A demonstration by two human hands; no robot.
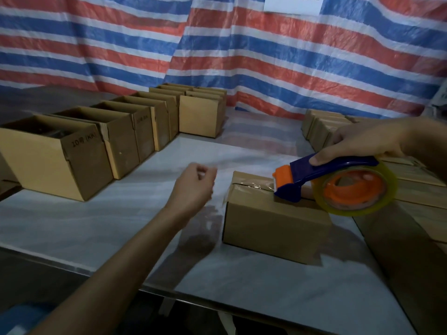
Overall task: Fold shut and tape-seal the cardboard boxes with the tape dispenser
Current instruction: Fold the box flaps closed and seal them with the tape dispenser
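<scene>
Bare left grip [193, 187], bare right grip [358, 143]

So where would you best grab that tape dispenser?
Take the tape dispenser by its blue handle, from above, as the right hand does: it arches over the tape roll, leaving the orange cutter end free to press onto the box.

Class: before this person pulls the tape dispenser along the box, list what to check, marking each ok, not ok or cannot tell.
1. Flaps of the closed box folded shut: ok.
2. Nose of the tape dispenser on the top seam: ok.
3. Grip of the right hand on the handle: ok.
4. Steadying by the left hand: not ok, it is off the box.
5. Flatness of the tape strip: cannot tell.
6. Supply on the tape roll: ok.
</scene>
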